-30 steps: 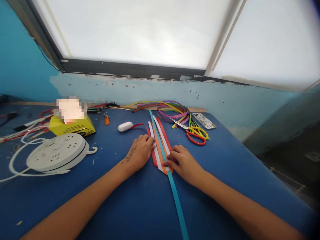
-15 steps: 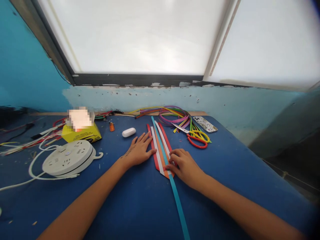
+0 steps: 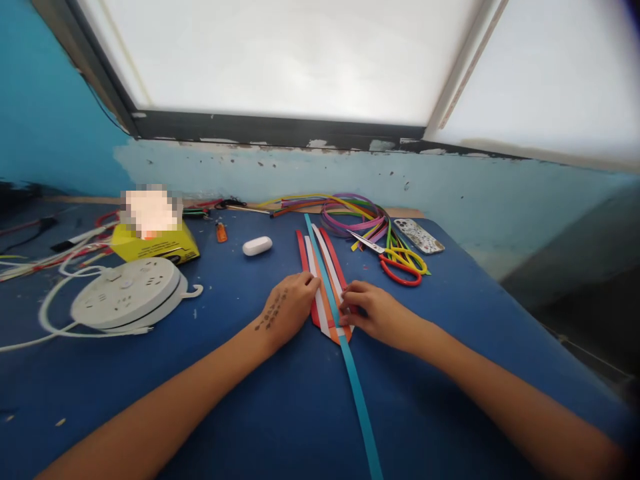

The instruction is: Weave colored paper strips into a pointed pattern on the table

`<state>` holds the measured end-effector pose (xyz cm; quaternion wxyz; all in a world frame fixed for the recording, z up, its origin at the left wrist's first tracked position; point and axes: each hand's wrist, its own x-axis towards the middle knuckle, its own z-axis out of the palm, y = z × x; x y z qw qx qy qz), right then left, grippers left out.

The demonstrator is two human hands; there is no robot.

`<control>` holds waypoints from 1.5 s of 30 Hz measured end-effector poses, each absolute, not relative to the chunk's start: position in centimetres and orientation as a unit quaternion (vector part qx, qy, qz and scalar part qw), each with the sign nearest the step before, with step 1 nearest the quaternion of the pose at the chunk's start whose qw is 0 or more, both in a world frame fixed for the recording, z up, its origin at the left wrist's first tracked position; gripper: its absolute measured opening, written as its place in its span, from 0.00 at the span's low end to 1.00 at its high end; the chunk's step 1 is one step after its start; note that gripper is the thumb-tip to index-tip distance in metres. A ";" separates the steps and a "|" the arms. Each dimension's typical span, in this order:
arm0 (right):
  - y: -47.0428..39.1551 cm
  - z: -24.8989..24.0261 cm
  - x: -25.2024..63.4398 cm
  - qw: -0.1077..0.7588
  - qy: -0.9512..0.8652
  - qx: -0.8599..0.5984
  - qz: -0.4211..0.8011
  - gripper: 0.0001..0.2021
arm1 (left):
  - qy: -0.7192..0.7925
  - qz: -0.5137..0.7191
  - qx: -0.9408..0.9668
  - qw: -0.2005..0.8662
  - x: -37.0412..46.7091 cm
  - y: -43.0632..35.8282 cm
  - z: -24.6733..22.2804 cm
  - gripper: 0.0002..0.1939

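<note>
A woven piece of flat plastic strips lies on the blue table. It has red strips, white strips and orange strips, folded to a blunt point at the near end. Through its middle runs a long blue strip, whose tail extends toward me. My left hand is closed at the left edge of the piece, fingertips curled over the strips. On the right side, my right hand pinches strips near the folded end; exactly which ones is hidden.
Scissors with red and yellow handles lie right of the strips, beside a phone. Coiled coloured strips sit behind. Leftward are a white case, an orange-handled tool, a yellow box and a round power strip.
My left hand has gone from lying flat with fingers spread to curled at the strips' edge. My right hand stays near the folded end. The view has tilted slightly down.
</note>
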<state>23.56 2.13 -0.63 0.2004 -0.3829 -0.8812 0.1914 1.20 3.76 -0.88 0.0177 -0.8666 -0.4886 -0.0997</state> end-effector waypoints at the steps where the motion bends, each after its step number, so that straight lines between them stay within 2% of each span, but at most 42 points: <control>1: 2.0 -0.8 23.8 0.208 -0.879 -0.378 0.204 0.02 | -0.481 -0.096 -0.871 0.017 1.3 3.6 -0.9 0.15; 6: 1.5 -0.7 24.3 0.192 -0.879 -0.377 0.218 0.06 | -0.435 -0.124 -0.892 -0.003 0.7 3.1 -0.8 0.15; 10: 1.6 -0.7 24.3 0.197 -0.879 -0.384 0.202 0.10 | -0.428 -0.145 -0.890 -0.056 -0.1 3.1 -0.5 0.23; 17: 1.8 -0.9 24.4 0.185 -0.872 -0.405 0.203 0.14 | -0.421 -0.083 -0.900 -0.073 -0.3 2.9 -0.5 0.25; 20: 1.9 -0.8 24.6 0.190 -0.871 -0.405 0.203 0.19 | -0.421 -0.070 -0.901 -0.078 -0.2 2.7 -0.8 0.30; 24: 1.9 -0.5 25.0 0.189 -0.880 -0.378 0.219 0.16 | -0.435 -0.064 -0.894 -0.084 -0.5 2.9 -0.9 0.36; 45: 1.5 -1.5 24.8 0.183 -0.884 -0.408 0.134 0.19 | -0.433 -0.068 -0.896 -0.073 -0.8 3.0 -1.3 0.35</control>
